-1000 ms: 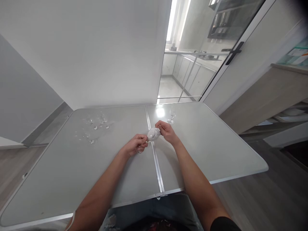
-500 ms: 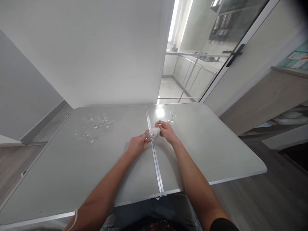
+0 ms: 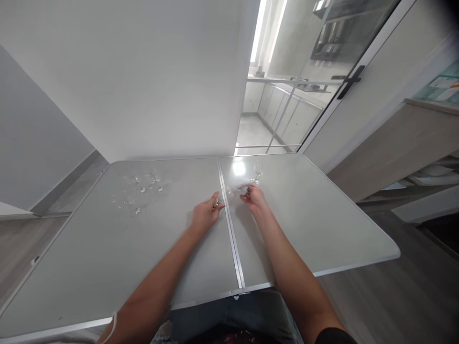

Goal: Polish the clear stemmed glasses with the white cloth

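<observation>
My left hand (image 3: pixel 206 212) is closed on a small clear stemmed glass (image 3: pixel 225 192), held over the metal seam of the table. Fingers and thumb pinch its lower end, and the bowl points right. My right hand (image 3: pixel 254 198) is closed on a thin whitish wrap (image 3: pixel 243 187), smeared by motion; I cannot tell whether it is cloth, paper or plastic. The wrap is just right of the glass. Behind my right hand stands another clear stemmed glass (image 3: pixel 256 177).
Several clear glasses (image 3: pixel 136 191) are grouped on the left half of the pale folding table (image 3: pixel 89 258). A white wall (image 3: pixel 161 86) rises behind the table. To the right are a glazed door (image 3: pixel 287 110) and a wooden shelf (image 3: pixel 401 148).
The white wrap has come off the glass in my left hand, leaving its clear bowl showing. My right hand has moved slightly right with the wrap.
</observation>
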Tool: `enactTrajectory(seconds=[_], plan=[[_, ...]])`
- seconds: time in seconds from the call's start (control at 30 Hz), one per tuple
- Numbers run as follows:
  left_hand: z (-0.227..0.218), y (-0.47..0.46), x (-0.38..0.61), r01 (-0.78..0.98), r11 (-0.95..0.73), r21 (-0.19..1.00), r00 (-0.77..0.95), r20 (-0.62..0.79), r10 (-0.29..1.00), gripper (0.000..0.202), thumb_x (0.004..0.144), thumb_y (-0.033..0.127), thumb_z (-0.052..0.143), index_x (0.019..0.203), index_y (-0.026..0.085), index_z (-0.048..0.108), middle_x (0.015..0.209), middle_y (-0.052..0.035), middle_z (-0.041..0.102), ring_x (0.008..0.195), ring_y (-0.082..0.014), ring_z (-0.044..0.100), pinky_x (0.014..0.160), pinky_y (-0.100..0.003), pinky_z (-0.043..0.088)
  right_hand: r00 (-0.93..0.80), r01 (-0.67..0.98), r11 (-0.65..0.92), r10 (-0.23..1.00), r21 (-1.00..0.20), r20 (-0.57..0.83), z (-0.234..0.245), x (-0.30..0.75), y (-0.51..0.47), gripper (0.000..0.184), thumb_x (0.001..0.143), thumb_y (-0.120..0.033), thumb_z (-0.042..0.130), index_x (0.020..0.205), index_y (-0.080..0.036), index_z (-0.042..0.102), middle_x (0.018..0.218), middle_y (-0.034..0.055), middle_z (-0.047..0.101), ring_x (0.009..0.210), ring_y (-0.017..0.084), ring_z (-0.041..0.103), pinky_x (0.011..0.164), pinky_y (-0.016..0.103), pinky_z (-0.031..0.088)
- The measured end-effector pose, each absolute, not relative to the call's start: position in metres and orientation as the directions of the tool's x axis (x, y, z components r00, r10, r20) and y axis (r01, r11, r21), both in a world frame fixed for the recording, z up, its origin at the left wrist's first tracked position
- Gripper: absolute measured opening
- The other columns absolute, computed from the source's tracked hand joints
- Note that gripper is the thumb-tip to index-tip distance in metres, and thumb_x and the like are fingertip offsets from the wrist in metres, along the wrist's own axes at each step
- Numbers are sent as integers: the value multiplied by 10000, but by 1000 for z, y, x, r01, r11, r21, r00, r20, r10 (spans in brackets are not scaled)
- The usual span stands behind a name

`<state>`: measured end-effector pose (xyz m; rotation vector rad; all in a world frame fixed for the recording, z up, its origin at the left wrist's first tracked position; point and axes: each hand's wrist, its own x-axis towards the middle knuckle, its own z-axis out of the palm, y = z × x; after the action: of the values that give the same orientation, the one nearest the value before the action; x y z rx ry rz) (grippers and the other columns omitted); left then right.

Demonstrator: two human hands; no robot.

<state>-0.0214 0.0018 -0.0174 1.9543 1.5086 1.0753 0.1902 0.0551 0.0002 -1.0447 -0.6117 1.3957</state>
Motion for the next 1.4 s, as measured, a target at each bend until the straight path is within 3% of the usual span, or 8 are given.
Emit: enactTrajectory(seconds=[0.17,0.37,0.5,0.63,0.87,1.1,1.27,1.4], plan=[[-13,7,-26,226,-174,958,52,166,985,514,885,511,615,1259,160,656,648,-5,636,500,-122,517,549,-240,394,257,-530,110,966,-841,-35,5,173,49,327,767,-503,716,877,-226,581,914,29,669,774,157,627,719,348,565],[-9,16,-28,-153,-62,986,139,84,987,613,841,547,666,1235,80,633,622,13,598,446,-80,471,504,-229,385,33,-493,17,999,-870,1,12,148,35,313,676,-325,800,879,-224,583,926,13,643,867,173,609,759,334,543],[-8,18,-31,-279,-56,959,99,86,991,626,815,568,692,1226,97,654,712,-40,656,505,-81,473,499,-224,340,17,-422,50,999,-905,47,13,151,34,218,712,-328,732,778,-217,556,786,-25,544,784,139,527,730,285,511],[-7,17,-35,-392,62,918,194,16,981,704,792,602,697,1287,107,632,560,16,529,469,-75,387,449,-210,229,11,-289,90,996,-953,90,17,153,32,169,752,-372,689,802,-225,623,876,5,567,816,152,513,689,251,466],[-6,18,-39,-427,182,886,308,-47,950,717,778,577,716,1308,104,615,510,40,456,452,-73,368,437,-198,208,-3,-333,3,1000,-943,4,19,155,30,269,790,-438,653,686,-192,618,687,-6,560,656,143,484,593,263,381],[-13,20,-43,-437,274,856,442,-61,895,758,731,568,762,1315,112,600,520,40,458,438,-64,338,402,-188,115,-4,-463,-28,1000,-886,-30,20,157,32,265,701,-337,704,942,-249,638,730,-35,601,614,134,516,572,245,391],[-13,21,-44,-505,235,831,397,-18,917,727,696,574,784,1251,125,644,683,-29,608,460,-52,305,400,-202,168,72,-427,67,997,-902,40,17,160,33,230,708,-319,670,926,-247,655,920,12,671,753,174,572,662,279,440],[-6,19,-42,-514,231,826,389,-15,921,654,766,582,725,1274,181,634,1014,-129,694,496,-47,297,419,-209,179,125,-227,286,956,-931,263,19,165,32,41,715,-251,632,693,-224,611,1243,27,613,1018,216,554,787,312,447]])
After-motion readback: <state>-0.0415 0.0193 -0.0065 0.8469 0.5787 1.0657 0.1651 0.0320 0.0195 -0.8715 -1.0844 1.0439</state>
